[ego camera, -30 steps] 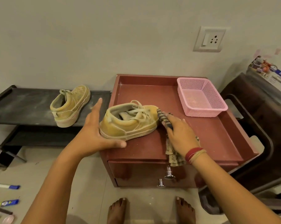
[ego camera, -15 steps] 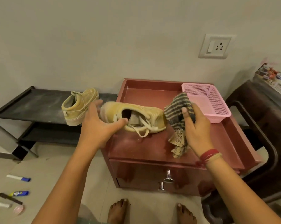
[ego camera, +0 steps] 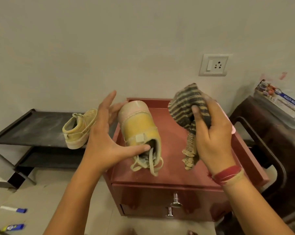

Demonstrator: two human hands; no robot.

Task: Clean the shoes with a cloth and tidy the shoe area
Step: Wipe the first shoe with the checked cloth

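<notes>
A yellow sneaker (ego camera: 140, 128) is lifted above the red-brown cabinet top (ego camera: 174, 170), heel toward me, toe tipped up and away, laces dangling. My left hand (ego camera: 106, 138) holds it, thumb hooked into the shoe's opening and fingers round its left side. To the right, my right hand (ego camera: 213, 133) grips a dark striped cloth (ego camera: 187, 107), bunched up with one end hanging down. The second yellow sneaker (ego camera: 79, 131) rests on the black shoe rack (ego camera: 33, 126) at the left.
The cabinet has a raised rim and two drawer knobs (ego camera: 175, 203) at the front. A dark chair (ego camera: 268, 150) with a printed box (ego camera: 279, 102) stands to the right. Markers and tubes (ego camera: 12, 227) lie on the floor at the lower left. A wall socket (ego camera: 213, 65) is above.
My left hand lifted the sneaker off the cabinet top and turned it so the heel faces me. My right hand raised the cloth higher. The view tilted upward.
</notes>
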